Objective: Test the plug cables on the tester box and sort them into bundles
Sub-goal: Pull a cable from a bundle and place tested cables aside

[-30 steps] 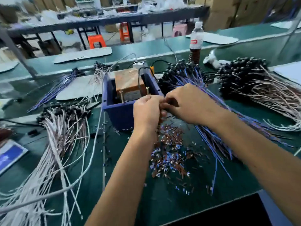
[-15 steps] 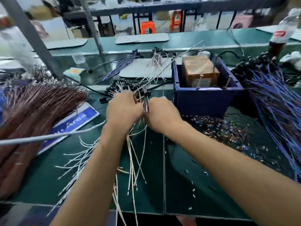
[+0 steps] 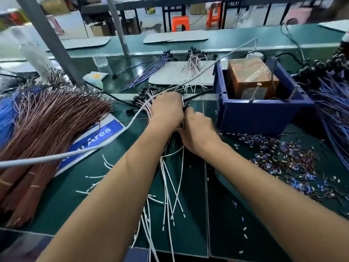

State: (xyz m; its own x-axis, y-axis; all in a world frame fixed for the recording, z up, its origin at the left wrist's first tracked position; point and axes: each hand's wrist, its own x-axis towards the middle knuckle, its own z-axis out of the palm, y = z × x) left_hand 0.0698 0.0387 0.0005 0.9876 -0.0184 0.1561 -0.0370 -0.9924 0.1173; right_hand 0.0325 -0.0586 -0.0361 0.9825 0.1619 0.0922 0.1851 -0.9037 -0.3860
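Hands: left hand [image 3: 167, 108] and right hand [image 3: 196, 129] both clutch white plug cables [image 3: 170, 186], seemingly.
Risk: loose tails snagging near bench front edge.

Both hands' fingers curl out of sight under their backs, so what the left hand [image 3: 167, 108] and right hand [image 3: 198, 132] clasp among the white plug cables [image 3: 170, 182] stays hidden. The brown wire bundle [image 3: 43, 129] runs off at nine o'clock, the blue cables [image 3: 334, 99] at three. The blue sign [image 3: 94, 137] reads only "Area". The background at twelve is blurred.
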